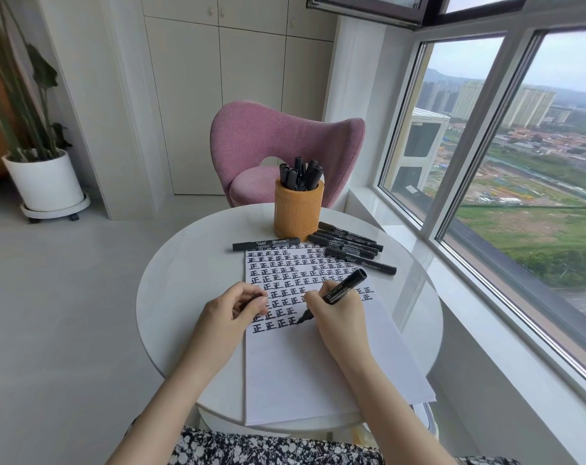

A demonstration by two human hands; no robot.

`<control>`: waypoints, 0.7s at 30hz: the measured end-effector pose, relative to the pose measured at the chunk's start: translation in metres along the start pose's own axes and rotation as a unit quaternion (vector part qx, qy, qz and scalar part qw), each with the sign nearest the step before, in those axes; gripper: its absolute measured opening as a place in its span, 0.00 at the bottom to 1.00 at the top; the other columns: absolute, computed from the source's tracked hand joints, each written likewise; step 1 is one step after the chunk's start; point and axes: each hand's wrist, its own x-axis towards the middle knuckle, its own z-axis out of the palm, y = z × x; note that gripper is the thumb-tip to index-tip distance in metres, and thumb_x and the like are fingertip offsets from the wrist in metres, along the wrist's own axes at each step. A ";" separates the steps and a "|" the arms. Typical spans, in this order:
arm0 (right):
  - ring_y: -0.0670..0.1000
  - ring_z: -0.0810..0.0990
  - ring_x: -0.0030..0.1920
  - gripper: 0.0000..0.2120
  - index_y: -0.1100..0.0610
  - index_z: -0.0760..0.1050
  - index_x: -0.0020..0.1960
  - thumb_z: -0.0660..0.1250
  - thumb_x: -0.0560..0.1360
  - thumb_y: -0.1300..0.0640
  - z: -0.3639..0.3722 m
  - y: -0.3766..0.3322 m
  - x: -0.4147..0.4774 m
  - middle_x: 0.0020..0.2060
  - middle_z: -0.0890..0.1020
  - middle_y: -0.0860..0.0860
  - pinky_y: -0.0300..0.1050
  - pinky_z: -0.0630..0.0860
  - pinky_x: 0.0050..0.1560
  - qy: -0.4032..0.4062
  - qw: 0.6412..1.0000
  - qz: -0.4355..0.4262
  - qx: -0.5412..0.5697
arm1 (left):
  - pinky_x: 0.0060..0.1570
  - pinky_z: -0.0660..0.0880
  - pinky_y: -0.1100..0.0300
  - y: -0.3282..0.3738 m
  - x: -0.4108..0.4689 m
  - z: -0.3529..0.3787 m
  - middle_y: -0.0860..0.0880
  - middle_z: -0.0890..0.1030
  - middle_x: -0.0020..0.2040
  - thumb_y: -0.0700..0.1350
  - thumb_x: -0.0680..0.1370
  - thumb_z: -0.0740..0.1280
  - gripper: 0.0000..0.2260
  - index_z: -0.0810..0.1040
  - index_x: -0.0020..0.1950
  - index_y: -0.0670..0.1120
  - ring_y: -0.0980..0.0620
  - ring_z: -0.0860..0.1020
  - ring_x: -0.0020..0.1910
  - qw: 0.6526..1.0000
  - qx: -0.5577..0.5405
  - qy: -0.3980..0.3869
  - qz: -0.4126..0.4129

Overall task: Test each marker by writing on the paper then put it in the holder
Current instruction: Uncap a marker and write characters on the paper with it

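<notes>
The right hand [340, 315] grips a black marker [347, 285] with fingers and thumb curled round the barrel. The marker is tilted, its rear end pointing to the far right, and its tip touches the paper [301, 370] at the end of the lowest written row. The left hand [229, 312] rests on the left edge of the paper. Its fingers are curled and pinch a small black piece [252, 302]; whether this is the marker's cap cannot be told. The paper lies along the middle of the round white table [184, 280] and reaches the table's near edge. Rows of one repeated black character cover its far half, and its near half is blank. The holder [298, 213], an orange-brown cylinder, stands upright near the far edge of the table, just beyond the paper, with a bunch of black markers [301, 172] standing in it. A single capped marker [266, 244] lies flat along the far left corner of the paper. A group of capped markers [350, 245] lies at the far right corner, just beside the holder's base. A pink chair [284, 139] stands beyond the table.
</notes>
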 end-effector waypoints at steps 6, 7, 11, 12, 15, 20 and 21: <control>0.47 0.58 0.30 0.12 0.61 0.63 0.31 0.64 0.69 0.66 0.000 0.002 0.002 0.27 0.62 0.54 0.38 0.55 0.27 0.007 1.000 0.011 0.013 | 0.40 0.71 0.74 0.000 0.000 -0.001 0.49 0.84 0.39 0.41 0.77 0.66 0.03 0.79 0.48 0.47 0.63 0.80 0.40 1.000 0.004 -0.005 0.001; 0.47 0.59 0.29 0.12 0.62 0.63 0.31 0.64 0.69 0.65 -0.001 0.003 0.003 0.27 0.63 0.54 0.38 0.56 0.27 0.013 1.000 0.018 0.022 | 0.40 0.71 0.74 0.000 0.000 -0.001 0.49 0.84 0.39 0.41 0.77 0.66 0.03 0.79 0.48 0.48 0.63 0.80 0.40 1.000 0.004 -0.006 0.002; 0.45 0.63 0.26 0.14 0.59 0.66 0.30 0.67 0.72 0.63 -0.003 0.005 0.006 0.23 0.67 0.49 0.35 0.61 0.28 0.040 0.995 0.037 0.083 | 0.40 0.71 0.73 0.003 -0.001 -0.002 0.50 0.84 0.39 0.40 0.77 0.66 0.04 0.79 0.48 0.47 0.63 0.79 0.38 1.000 -0.001 -0.006 0.012; 0.45 0.63 0.26 0.15 0.58 0.66 0.31 0.68 0.73 0.61 -0.004 0.005 0.007 0.23 0.67 0.49 0.36 0.62 0.29 0.041 0.994 0.037 0.097 | 0.39 0.71 0.73 0.005 -0.001 -0.002 0.50 0.83 0.39 0.40 0.77 0.66 0.04 0.79 0.48 0.47 0.64 0.78 0.36 1.000 -0.004 -0.006 0.015; 0.44 0.64 0.24 0.13 0.58 0.71 0.35 0.73 0.73 0.56 -0.005 0.003 0.007 0.22 0.69 0.46 0.34 0.62 0.27 0.029 0.987 0.039 0.154 | 0.39 0.71 0.72 0.007 -0.001 -0.002 0.52 0.84 0.37 0.40 0.77 0.66 0.04 0.80 0.49 0.48 0.64 0.77 0.34 1.000 -0.009 -0.005 0.019; 0.46 0.66 0.24 0.12 0.56 0.74 0.36 0.76 0.69 0.53 -0.011 -0.004 0.005 0.23 0.71 0.49 0.35 0.63 0.27 0.019 0.982 0.033 0.186 | 0.43 0.73 0.68 0.008 0.003 -0.005 0.57 0.84 0.44 0.44 0.73 0.70 0.05 0.82 0.48 0.52 0.62 0.79 0.40 0.999 -0.036 0.004 0.016; 0.46 0.66 0.25 0.13 0.55 0.74 0.33 0.76 0.70 0.52 -0.013 -0.005 0.004 0.23 0.71 0.50 0.35 0.63 0.27 0.016 0.982 0.032 0.186 | 0.43 0.73 0.68 0.008 0.003 -0.006 0.56 0.84 0.45 0.44 0.73 0.70 0.06 0.82 0.47 0.53 0.61 0.79 0.41 0.999 -0.041 0.005 0.017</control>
